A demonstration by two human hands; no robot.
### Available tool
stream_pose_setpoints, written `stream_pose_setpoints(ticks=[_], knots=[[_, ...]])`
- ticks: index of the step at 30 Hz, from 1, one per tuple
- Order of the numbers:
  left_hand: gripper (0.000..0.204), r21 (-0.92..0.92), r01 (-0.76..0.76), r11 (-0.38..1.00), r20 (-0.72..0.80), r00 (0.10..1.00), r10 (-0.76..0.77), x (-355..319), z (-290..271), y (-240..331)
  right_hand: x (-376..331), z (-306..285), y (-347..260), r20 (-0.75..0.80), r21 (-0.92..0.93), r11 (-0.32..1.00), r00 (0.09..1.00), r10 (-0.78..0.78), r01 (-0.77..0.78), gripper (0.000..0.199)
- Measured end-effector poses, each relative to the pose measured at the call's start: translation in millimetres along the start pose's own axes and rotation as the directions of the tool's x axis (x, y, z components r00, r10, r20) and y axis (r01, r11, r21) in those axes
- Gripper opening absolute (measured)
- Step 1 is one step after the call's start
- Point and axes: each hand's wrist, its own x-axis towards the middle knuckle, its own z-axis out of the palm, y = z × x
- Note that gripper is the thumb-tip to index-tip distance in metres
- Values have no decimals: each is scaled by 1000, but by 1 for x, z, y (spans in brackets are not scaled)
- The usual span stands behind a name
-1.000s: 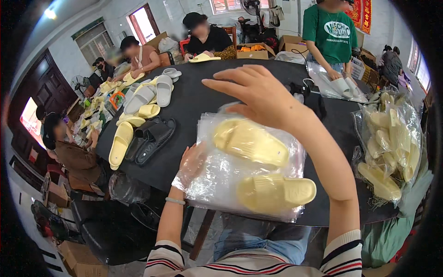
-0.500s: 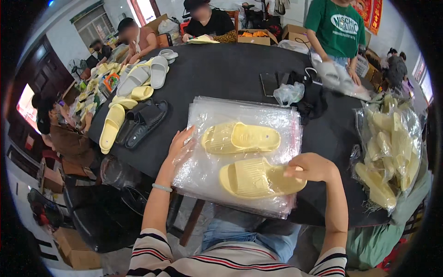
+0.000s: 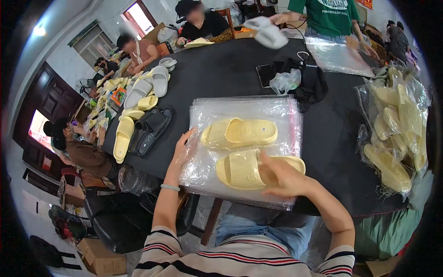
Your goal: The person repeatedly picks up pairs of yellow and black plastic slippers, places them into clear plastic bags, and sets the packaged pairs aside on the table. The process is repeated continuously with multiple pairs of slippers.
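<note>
Two pale yellow slide slippers lie side by side on a stack of clear plastic bags (image 3: 200, 111) before me. The farther slipper (image 3: 251, 132) and the nearer slipper (image 3: 237, 171) have their toes to the left. Whether they are on top of or inside the uppermost bag, I cannot tell. My left hand (image 3: 183, 150) rests at the stack's left edge with its fingers stretched out against the plastic. Over the nearer slipper, my right hand (image 3: 286, 177) is spread, thumb apart from the fingers, beside the strap. It hides part of the footbed.
Black slippers (image 3: 154, 129), a yellow slipper (image 3: 123, 138) and grey slippers (image 3: 160, 81) line the left of the black table (image 3: 212, 69). A bag of yellow slippers (image 3: 399, 120) stands right. Beyond a phone (image 3: 265, 75), a person in green holds grey slippers (image 3: 267, 33) above the table.
My right hand has moved left from the nearer slipper's heel toward its strap, and its fingers have spread. Across the table, the person in green has lifted grey slippers leftward, off the plastic.
</note>
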Motion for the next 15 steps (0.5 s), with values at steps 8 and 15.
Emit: stream_pose_setpoints(ticks=[8,15], knots=[[28,35,50,998,-68,997,-47,-24,-34,61,1,-13,1,-108,820,558,923,370,-128,68],[33,97,232,968,149,958,-245,-57,-30,107,-8,-4,24,-5,807,574,969,249,-143,31]])
